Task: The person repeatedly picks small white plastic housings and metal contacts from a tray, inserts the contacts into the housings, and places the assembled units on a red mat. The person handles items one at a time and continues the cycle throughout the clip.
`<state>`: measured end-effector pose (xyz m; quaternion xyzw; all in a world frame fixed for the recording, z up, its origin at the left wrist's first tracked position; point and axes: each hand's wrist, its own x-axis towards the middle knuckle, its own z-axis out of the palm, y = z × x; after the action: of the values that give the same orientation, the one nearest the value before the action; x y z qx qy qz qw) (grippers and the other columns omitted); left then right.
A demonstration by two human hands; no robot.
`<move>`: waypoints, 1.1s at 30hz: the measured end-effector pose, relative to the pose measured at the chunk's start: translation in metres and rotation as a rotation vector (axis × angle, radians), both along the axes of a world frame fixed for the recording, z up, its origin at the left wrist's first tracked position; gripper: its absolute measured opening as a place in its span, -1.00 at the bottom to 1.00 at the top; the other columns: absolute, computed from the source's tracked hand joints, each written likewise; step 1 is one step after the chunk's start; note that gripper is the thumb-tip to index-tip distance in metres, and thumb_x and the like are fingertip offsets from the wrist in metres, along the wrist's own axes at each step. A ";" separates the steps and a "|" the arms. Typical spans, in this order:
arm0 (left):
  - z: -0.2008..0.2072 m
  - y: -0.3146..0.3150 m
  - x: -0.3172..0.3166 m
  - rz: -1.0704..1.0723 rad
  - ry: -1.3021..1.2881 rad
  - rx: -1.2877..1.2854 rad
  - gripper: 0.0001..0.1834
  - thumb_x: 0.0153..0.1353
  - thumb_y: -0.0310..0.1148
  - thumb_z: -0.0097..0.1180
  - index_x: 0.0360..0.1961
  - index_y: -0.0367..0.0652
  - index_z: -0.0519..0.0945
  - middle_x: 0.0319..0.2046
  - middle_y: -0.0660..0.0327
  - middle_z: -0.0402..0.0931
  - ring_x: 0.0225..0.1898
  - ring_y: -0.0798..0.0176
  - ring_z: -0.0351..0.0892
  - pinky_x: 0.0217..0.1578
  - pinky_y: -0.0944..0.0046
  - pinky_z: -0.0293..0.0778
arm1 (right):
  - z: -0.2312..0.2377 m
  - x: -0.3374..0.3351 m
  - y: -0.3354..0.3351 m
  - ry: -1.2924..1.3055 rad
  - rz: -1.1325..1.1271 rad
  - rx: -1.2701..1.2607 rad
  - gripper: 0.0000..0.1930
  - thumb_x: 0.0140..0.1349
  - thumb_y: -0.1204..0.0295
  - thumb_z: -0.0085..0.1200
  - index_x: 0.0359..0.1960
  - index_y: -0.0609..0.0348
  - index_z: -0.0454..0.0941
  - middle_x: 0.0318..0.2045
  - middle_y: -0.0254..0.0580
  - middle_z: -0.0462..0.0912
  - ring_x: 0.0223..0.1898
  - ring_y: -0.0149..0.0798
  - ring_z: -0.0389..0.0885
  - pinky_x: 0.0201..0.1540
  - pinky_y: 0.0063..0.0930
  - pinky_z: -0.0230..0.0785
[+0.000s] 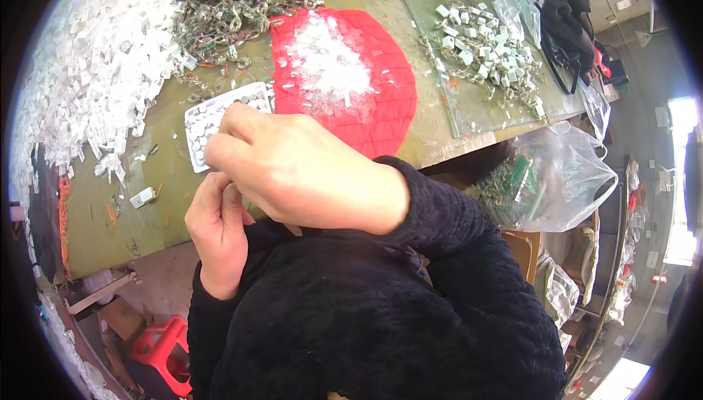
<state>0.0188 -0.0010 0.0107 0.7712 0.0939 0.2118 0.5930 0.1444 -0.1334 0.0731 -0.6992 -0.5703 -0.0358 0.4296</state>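
My right hand (293,169) is closed in front of my chest, its fingers curled over those of my left hand (220,235). The left one pinches from below, so the fingertips of both meet. Whatever lies between them is hidden by the knuckles. Just beyond the hands, partly covered by the right one, is a white tray (194,118) of small round pale pieces. A red quilted cloth (392,107) lies to its right, bearing a heap of small clear plastic pieces (329,63). A small white rectangular part (143,196) rests on the table left of my hands.
A big pile of white plastic pieces (102,56) covers the table's left. Tangled wired parts (242,5) lie at the back. White block-shaped parts (491,45) spread at the right. A clear bag (564,188) with green boards hangs by the edge. A red stool (165,349) stands below.
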 end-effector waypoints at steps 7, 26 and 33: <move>-0.006 -0.009 -0.008 -0.120 -0.041 -0.007 -0.87 0.37 -0.58 -0.02 -0.18 -0.29 0.58 -0.48 0.25 0.47 -0.60 0.40 0.47 -0.54 0.39 0.40 | -0.032 -0.013 0.000 0.528 0.056 0.109 -0.59 0.21 0.52 0.21 0.11 0.25 0.49 -0.12 -0.10 0.65 -0.03 -0.22 0.62 0.06 -0.36 0.45; 0.024 0.035 -0.027 -0.053 -0.041 0.200 -0.83 0.15 -0.66 0.21 -0.22 -0.33 0.67 -0.38 0.15 0.58 -0.38 0.32 0.58 -0.35 0.37 0.46 | -0.029 -0.034 0.005 0.382 -0.003 -0.153 -0.81 0.17 0.53 0.26 -0.29 0.21 0.46 -0.58 -0.12 0.59 -0.58 -0.20 0.64 -0.50 -0.38 0.45; 0.018 0.039 -0.036 -0.021 0.017 0.236 -0.80 0.08 -0.67 0.22 -0.26 -0.24 0.67 -0.43 0.16 0.56 -0.45 0.28 0.53 -0.38 0.34 0.45 | -0.023 -0.041 0.009 0.365 0.121 -0.286 -0.83 0.16 0.56 0.24 -0.24 0.21 0.50 -0.52 -0.14 0.62 -0.49 -0.12 0.69 -0.44 -0.34 0.49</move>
<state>-0.0170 0.0377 0.0282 0.8384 0.0653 0.2089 0.4993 0.1030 -0.1241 0.0505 -0.7123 -0.5235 0.1979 0.4236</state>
